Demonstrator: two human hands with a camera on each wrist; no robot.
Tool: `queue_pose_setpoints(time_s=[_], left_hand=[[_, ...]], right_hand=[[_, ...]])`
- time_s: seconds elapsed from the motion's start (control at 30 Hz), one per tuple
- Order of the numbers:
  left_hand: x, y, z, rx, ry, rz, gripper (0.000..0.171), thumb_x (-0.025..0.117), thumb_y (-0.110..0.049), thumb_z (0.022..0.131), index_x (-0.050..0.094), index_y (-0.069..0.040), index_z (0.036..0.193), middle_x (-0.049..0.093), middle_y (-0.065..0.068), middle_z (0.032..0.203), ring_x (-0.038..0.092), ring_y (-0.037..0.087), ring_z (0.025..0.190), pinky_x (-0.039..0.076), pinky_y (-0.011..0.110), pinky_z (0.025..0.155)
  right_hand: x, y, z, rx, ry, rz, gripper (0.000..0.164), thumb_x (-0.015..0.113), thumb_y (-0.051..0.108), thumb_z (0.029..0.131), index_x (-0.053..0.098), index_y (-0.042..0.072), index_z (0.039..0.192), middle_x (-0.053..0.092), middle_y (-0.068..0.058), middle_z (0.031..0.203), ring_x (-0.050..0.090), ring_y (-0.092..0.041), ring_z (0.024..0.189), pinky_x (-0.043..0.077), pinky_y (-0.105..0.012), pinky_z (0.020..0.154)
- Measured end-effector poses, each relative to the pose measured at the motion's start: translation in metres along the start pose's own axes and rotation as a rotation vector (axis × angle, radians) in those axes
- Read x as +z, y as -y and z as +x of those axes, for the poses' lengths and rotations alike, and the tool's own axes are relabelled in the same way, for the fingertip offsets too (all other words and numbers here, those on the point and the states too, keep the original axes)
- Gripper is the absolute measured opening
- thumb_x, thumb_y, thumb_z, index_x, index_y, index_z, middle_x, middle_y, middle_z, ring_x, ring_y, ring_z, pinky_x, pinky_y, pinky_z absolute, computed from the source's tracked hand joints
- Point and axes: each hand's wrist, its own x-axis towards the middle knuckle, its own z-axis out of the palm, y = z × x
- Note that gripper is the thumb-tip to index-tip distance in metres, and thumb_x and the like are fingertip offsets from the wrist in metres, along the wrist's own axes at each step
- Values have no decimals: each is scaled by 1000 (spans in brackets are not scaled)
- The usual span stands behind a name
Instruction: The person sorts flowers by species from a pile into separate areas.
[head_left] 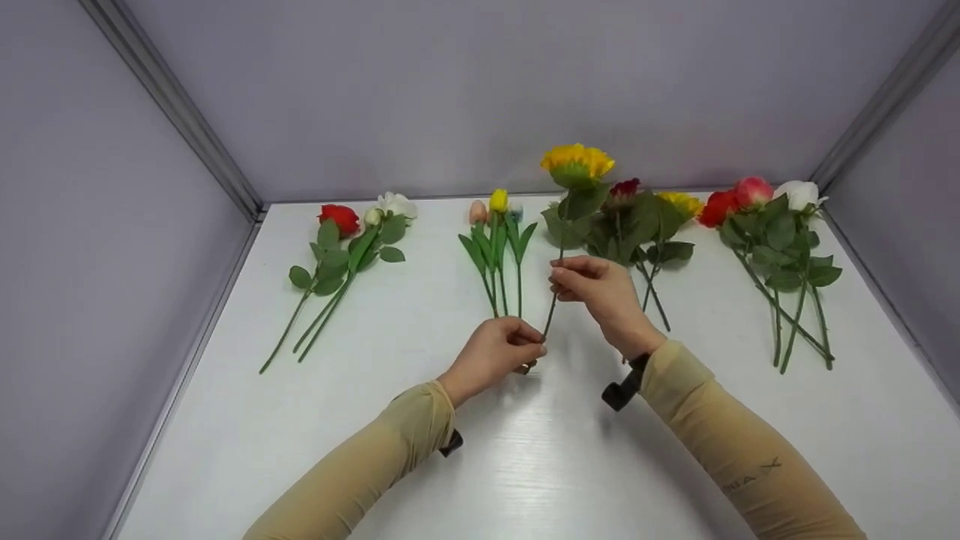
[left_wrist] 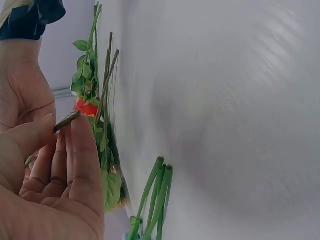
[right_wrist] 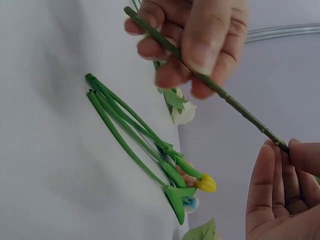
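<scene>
A yellow sunflower (head_left: 576, 163) stands nearly upright between my two hands, bloom at the top and broad leaves below it. My right hand (head_left: 604, 292) pinches its stem around the middle with thumb and fingers. Lower down, my left hand (head_left: 499, 346) holds the stem near its cut end between thumb and fingers. That stem (right_wrist: 235, 104) runs slanting from one hand to the other in the right wrist view. In the left wrist view, its brown-green tip (left_wrist: 70, 119) pokes out past the left fingertips. Just behind the left hand lie tulips (head_left: 499, 247), one yellow, one peach, one pale blue.
Left on the white table (head_left: 360, 420) lie a red rose (head_left: 340, 219) and white flowers (head_left: 396, 204). Behind the right hand are a dark red flower (head_left: 622, 191) and another yellow bloom (head_left: 681, 204). Red, pink and white flowers (head_left: 752, 192) lie at the right. Grey walls enclose the table.
</scene>
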Motion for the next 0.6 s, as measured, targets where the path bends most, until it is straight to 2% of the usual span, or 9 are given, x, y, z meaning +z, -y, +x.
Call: queue_pose_setpoints(time_s=[0.13,0.3,0.37,0.47,0.6], left_hand=[[6,1,-2,1,14,12,21,73,-8,95,71,3,112,75,9,94,73,31,88,61,33,72],[17,0,0,44,14,52,20,73,-9,95,71,2,111,74,4,91,72,19,80,60,30,70],[21,-3,0,75,30,105,21,72,-12,96,71,-2,115,73,0,94,71,13,82,59,28,71],[29,-6,0,155,68,270,29,70,-20,100,69,-8,126,73,-4,105,68,8,91,57,25,77],[39,-10,-2,319,125,611,40,64,-31,104,62,-14,140,67,-3,126,64,9,111,53,24,90]], right_hand=[[-6,-1,-2,-14,-3,7,32,75,16,95,71,-2,121,71,-17,113,71,-23,90,61,-36,82],[-13,-1,-9,-29,-3,-32,37,75,15,96,68,-1,129,70,-14,118,71,-24,93,60,-36,84],[-18,1,-10,-34,-21,-62,39,74,15,96,67,-1,131,70,-15,116,71,-24,93,60,-36,84],[-35,5,-11,-24,-57,-107,43,74,18,97,65,-2,133,70,-17,117,71,-23,94,60,-35,85],[-70,11,-12,-10,-113,-208,49,73,25,98,62,-3,137,68,-19,119,70,-21,96,59,-30,85]])
